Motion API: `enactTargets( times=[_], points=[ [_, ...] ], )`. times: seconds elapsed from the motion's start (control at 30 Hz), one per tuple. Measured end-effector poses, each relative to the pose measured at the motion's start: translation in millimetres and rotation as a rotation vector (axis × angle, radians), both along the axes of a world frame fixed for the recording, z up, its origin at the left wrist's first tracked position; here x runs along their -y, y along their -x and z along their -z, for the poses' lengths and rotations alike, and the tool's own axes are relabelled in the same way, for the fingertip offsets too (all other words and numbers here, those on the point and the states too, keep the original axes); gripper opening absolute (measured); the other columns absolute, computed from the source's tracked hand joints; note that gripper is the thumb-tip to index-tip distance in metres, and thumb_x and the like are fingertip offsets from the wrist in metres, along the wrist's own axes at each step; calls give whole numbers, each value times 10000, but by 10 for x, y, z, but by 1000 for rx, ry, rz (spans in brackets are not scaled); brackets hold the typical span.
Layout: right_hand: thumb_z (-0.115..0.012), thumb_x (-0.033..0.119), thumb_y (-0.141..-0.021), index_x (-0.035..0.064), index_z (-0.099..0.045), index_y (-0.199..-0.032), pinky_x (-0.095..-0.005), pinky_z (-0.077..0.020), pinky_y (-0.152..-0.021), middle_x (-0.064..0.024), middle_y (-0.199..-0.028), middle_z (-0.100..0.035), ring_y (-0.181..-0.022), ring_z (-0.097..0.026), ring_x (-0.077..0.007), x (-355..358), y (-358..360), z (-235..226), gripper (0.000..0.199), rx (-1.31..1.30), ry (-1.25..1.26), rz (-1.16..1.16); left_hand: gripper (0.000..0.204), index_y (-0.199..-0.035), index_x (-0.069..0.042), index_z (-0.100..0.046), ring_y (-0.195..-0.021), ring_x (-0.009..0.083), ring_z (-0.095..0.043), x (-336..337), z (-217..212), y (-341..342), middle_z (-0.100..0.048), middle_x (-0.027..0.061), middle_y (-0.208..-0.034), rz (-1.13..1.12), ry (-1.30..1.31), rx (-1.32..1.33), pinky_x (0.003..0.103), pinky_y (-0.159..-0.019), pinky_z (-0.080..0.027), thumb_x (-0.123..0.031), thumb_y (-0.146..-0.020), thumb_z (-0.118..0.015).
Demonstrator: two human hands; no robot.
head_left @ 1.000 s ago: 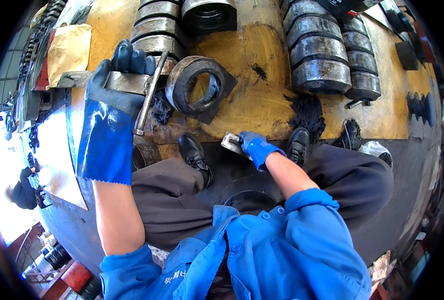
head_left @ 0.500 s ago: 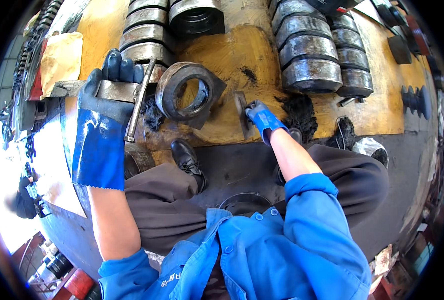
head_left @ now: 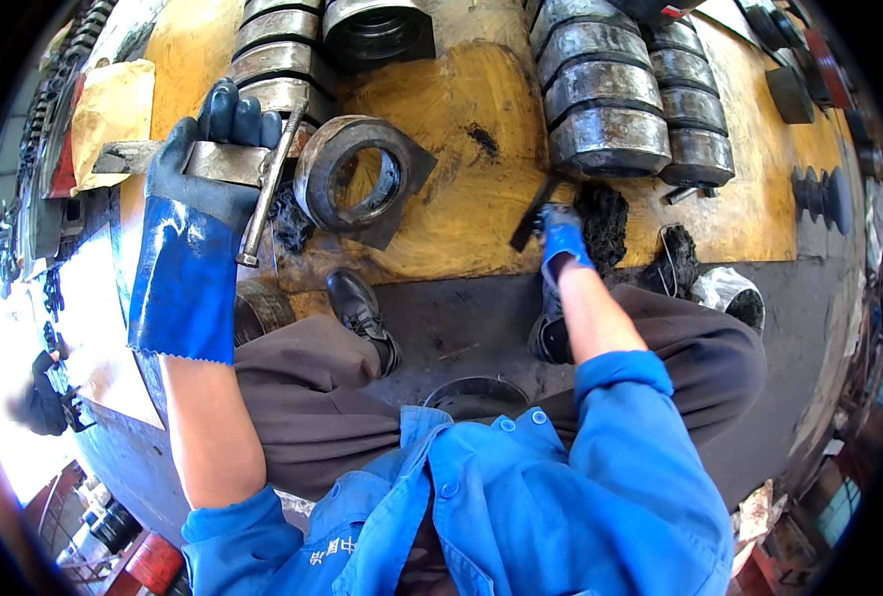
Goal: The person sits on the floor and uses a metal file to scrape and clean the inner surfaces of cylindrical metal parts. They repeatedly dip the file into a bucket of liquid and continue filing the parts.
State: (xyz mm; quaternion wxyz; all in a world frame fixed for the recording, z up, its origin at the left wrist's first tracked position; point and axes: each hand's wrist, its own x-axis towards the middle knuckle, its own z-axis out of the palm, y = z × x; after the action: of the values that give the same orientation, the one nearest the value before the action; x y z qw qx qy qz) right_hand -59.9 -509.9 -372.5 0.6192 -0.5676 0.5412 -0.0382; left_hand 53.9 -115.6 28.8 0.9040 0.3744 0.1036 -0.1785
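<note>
My left hand (head_left: 213, 129), in a blue rubber glove with a dark palm, is closed round a flat metal bar (head_left: 233, 165). A long bolt-like rod (head_left: 270, 189) crosses the bar's right end. To its right a thick steel ring (head_left: 318, 177) stands tilted on a dark plate, its hole facing up toward me. My right hand (head_left: 561, 226), gloved too, is closed on a dark, narrow, flat tool (head_left: 532, 213) held slantwise low over the yellow board. Whether the tool touches the board I cannot tell. Just right of this hand lies a clump of black fibrous material (head_left: 605, 223).
Rows of thick steel rings (head_left: 610, 144) lie at the far right and far left of the yellow board (head_left: 451, 199). Brown paper (head_left: 113, 114) is at the left. My shoes (head_left: 357, 303) are near the board's front edge. A white bag (head_left: 727, 293) stands at the right.
My right hand has moved right with the dark tool, which has turned to slant the other way. The left hand keeps its hold on the bar. The whole view has shifted slightly.
</note>
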Motion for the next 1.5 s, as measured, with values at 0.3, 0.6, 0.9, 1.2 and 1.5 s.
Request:
enactTargets(
  times=[0.3, 0.6, 0.9, 1.2, 1.5],
  points=[
    [-594, 143, -872, 78, -606, -780, -358, -439, -417, -70, -627, -586, -469, -534, -210, -1095, 435, 126, 114, 21, -276, 429, 402, -1303, -5, -475, -906, 191, -613, 49, 5, -58, -652, 43, -940, 12, -20, 1, 399, -995, -422, -183, -942, -466],
    [-580, 153, -891, 90, -612, -893, -430, -473, -458, -73, -665, -611, -490, -551, -237, -863, 358, 564, 71, 91, -488, 688, 401, -1310, -5, -469, -912, 186, -615, 101, 69, -253, -649, 41, -937, 7, -50, -16, 395, -1002, -421, -179, -949, -460],
    [-556, 132, -866, 73, -575, -820, -373, -432, -378, -73, -636, -592, -468, -576, -224, -603, -766, 314, 76, 79, -280, 118, 405, -1325, -7, -451, -917, 174, -616, 167, 97, -507, -645, 29, -924, -19, -101, -24, 395, -1015, -415, -190, -963, -452],
    [-552, 67, -887, 71, -570, -987, -311, -447, -421, -68, -682, -584, -502, -540, -163, -323, -1748, -27, 101, 370, -477, -241, 376, -1298, -59, -499, -821, 179, -634, 385, 159, -590, -633, 31, -833, -87, -194, -132, 391, -968, -452, -220, -963, -441],
    [-552, 173, -856, 86, -619, -890, -269, -410, -465, -37, -689, -608, -551, -560, -137, -359, -2496, -18, 115, 96, -432, -1386, 367, -1292, -106, -498, -776, 146, -630, 649, 182, -636, -631, 4, -783, -192, -323, -208, 369, -900, -501, -252, -955, -485]
  ],
)
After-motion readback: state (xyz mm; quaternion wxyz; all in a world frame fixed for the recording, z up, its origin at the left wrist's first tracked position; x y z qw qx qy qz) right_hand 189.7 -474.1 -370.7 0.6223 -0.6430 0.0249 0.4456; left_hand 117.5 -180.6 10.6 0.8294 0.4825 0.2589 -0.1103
